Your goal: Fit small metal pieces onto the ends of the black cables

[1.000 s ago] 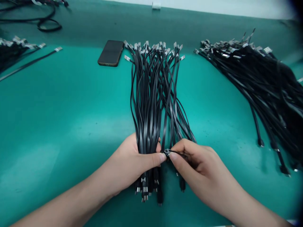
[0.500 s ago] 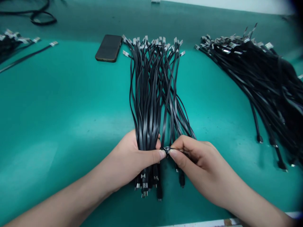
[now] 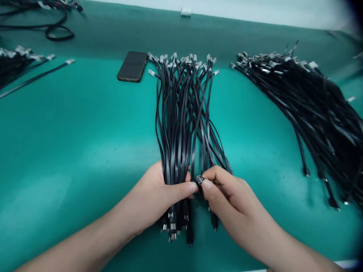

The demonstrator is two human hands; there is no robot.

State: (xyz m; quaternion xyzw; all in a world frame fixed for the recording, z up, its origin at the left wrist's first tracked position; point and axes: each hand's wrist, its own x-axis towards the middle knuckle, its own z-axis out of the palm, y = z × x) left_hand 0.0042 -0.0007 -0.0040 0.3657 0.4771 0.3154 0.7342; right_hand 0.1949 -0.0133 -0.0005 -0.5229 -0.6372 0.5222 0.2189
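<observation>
A bundle of flat black USB cables (image 3: 177, 132) runs down the middle of the green table. My left hand (image 3: 167, 189) is closed around its lower part, thumb across the front. Below that hand hang small metal-tipped plugs (image 3: 172, 228); silver USB plugs (image 3: 174, 60) fan out at the far end. Just right of my left thumb, my right hand (image 3: 227, 192) pinches a small shiny black piece (image 3: 200, 180) between thumb and forefinger. Its kind is too small to make out. Several looser cables (image 3: 212, 147) pass behind my right hand.
A dark phone (image 3: 132, 67) lies beyond the bundle, to its left. On the right is a large heap of similar black cables (image 3: 306, 98). More cables (image 3: 17, 64) lie at the left edge, and a looped black cord (image 3: 59, 32) is behind them.
The view has tilted up a little, so everything sits lower in it. The small shiny piece in my right hand has turned and come slightly away from my left thumb.
</observation>
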